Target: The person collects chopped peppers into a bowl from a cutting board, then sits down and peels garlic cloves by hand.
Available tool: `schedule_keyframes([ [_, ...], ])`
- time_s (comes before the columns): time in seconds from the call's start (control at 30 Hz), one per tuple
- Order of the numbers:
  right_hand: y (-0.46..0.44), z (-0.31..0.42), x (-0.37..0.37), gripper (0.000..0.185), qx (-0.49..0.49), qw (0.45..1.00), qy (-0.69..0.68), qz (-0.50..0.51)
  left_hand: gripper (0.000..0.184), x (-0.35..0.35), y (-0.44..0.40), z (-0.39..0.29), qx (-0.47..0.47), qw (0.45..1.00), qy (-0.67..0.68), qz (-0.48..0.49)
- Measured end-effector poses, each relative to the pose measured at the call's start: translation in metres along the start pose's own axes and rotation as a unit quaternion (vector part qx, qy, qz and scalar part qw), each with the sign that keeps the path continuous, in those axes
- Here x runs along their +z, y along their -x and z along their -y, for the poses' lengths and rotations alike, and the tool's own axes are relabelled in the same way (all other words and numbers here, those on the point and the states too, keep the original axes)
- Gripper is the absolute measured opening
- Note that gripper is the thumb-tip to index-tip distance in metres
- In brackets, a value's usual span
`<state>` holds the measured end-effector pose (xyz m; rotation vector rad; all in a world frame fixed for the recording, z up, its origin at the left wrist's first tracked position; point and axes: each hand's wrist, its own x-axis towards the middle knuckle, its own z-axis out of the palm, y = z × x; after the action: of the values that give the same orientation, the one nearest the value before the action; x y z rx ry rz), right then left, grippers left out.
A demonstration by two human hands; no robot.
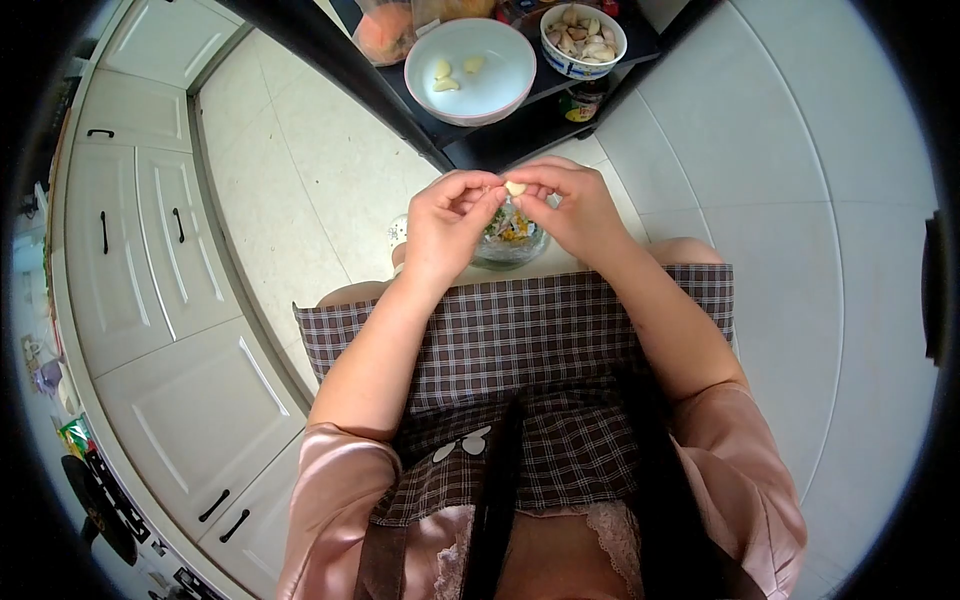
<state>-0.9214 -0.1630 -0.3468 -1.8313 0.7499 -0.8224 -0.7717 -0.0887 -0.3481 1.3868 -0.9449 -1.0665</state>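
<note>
A pale garlic clove (515, 187) is pinched between the fingertips of both hands, in front of the shelf. My right hand (575, 205) has thumb and forefinger closed on its right side. From the other side, my left hand (447, 218) meets it with closed thumb and fingertips; any bit of skin there is too small to make out. Directly beneath the hands stands a clear container (512, 262) lined with plastic, with colourful scraps in it. A white bowl with a pink rim (510, 65) holds a few peeled cloves (445, 78). Unpeeled garlic fills a smaller patterned bowl (575, 68).
Both bowls stand on a dark shelf unit (480, 148), with a jar (580, 105) on its lower level. A bag with orange-coloured contents (384, 32) lies at the upper left. White cabinets (190, 410) line the left; a tiled wall (770, 200) rises on the right.
</note>
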Motion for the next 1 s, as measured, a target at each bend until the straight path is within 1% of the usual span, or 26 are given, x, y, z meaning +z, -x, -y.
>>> schedule_keyframes([
  [0.03,0.000,-0.001,0.000,0.021,-0.018,1.000,-0.002,0.002,0.012,-0.001,0.000,-0.001,0.021,1.000,-0.021,0.004],
  [0.13,0.000,-0.001,-0.001,0.023,-0.022,1.000,0.000,0.012,0.012,-0.003,-0.001,-0.002,0.020,0.998,-0.062,0.010],
  [0.23,0.000,0.000,-0.003,0.024,-0.022,0.999,-0.010,0.023,0.012,-0.001,0.000,-0.006,0.003,1.000,-0.031,0.004],
  [0.37,-0.001,0.001,-0.006,0.024,-0.012,0.999,-0.020,0.041,0.012,-0.002,0.000,-0.007,0.003,0.999,-0.045,0.006],
  [0.43,-0.001,-0.004,-0.005,0.024,-0.059,0.998,-0.002,0.036,0.012,-0.004,-0.001,-0.007,-0.004,0.998,-0.050,0.026],
  [0.47,-0.001,-0.004,-0.005,0.024,-0.059,0.998,-0.002,0.036,0.012,-0.005,-0.002,-0.006,-0.004,0.998,-0.050,0.026],
  [0.53,-0.001,-0.003,-0.006,0.024,-0.062,0.997,0.002,0.037,0.012,-0.008,-0.003,-0.003,-0.002,0.996,-0.061,0.069],
  [0.57,-0.001,-0.001,-0.006,0.024,-0.063,0.997,0.002,0.038,0.012,-0.008,-0.003,-0.002,-0.002,0.996,-0.061,0.068],
  [0.63,-0.001,0.003,-0.008,0.024,0.026,0.997,-0.011,0.074,0.010,-0.004,-0.002,0.000,-0.001,0.997,-0.055,0.060],
  [0.67,-0.001,0.001,-0.007,0.024,0.026,0.997,-0.011,0.074,0.010,-0.004,-0.001,0.001,-0.001,0.997,-0.055,0.060],
  [0.7,0.001,-0.003,-0.005,0.024,0.102,0.984,-0.121,0.077,0.009,-0.003,-0.001,0.002,0.015,0.996,-0.074,0.050],
  [0.73,0.001,-0.006,-0.004,0.025,0.176,0.954,-0.230,0.078,0.008,-0.003,-0.001,0.002,0.032,0.994,-0.092,0.040],
  [0.77,0.000,-0.001,-0.006,0.025,0.176,0.954,-0.230,0.078,0.008,-0.003,-0.001,0.001,0.032,0.994,-0.092,0.041],
  [0.83,-0.004,0.012,-0.009,0.022,0.263,0.923,-0.269,0.077,0.008,-0.004,-0.001,-0.003,0.038,0.989,-0.138,0.044],
  [0.87,-0.003,0.009,-0.009,0.022,0.263,0.923,-0.269,0.077,0.008,-0.003,0.000,-0.002,0.038,0.989,-0.138,0.044],
  [0.93,-0.001,0.000,-0.008,0.017,0.275,0.903,-0.321,0.082,0.008,-0.001,0.001,-0.001,0.081,0.985,-0.147,0.051],
  [0.97,-0.001,-0.001,-0.008,0.017,0.276,0.903,-0.320,0.082,0.008,-0.001,0.001,-0.003,0.081,0.985,-0.146,0.051],
  [1.0,-0.001,-0.001,-0.008,0.017,0.291,0.881,-0.367,0.070,0.008,0.000,0.001,-0.007,0.084,0.984,-0.149,0.055],
])
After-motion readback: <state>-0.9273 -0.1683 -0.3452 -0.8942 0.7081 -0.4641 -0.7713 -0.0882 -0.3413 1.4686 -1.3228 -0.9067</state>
